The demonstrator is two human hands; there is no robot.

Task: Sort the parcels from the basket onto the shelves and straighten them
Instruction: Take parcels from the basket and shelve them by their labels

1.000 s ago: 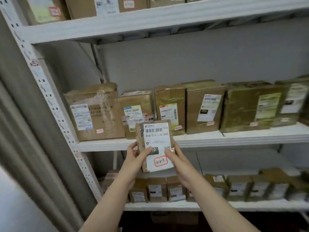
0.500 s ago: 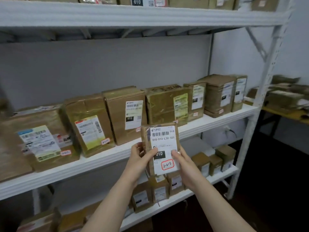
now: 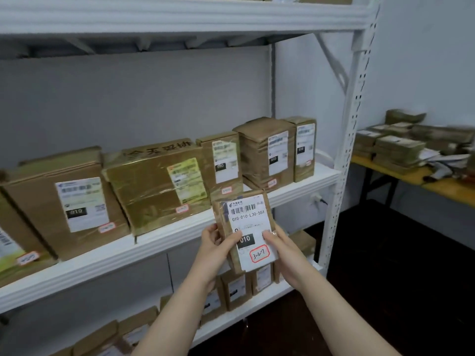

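Head cam: parcel in hand, not shelved

Both the left hand (image 3: 214, 249) and right hand (image 3: 285, 250) curl round a small brown taped parcel with white label (image 3: 245, 235), held in front of the white metal middle shelf (image 3: 154, 246), already lined with brown cardboard boxes (image 3: 64, 196). No basket in sight, so can't say how many remain.

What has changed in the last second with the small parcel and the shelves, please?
The view swung right along the rack, so its right upright and a yellow table have come into sight. Nothing was taken or released. The left hand and right hand still hold the small parcel upright, label toward the camera.
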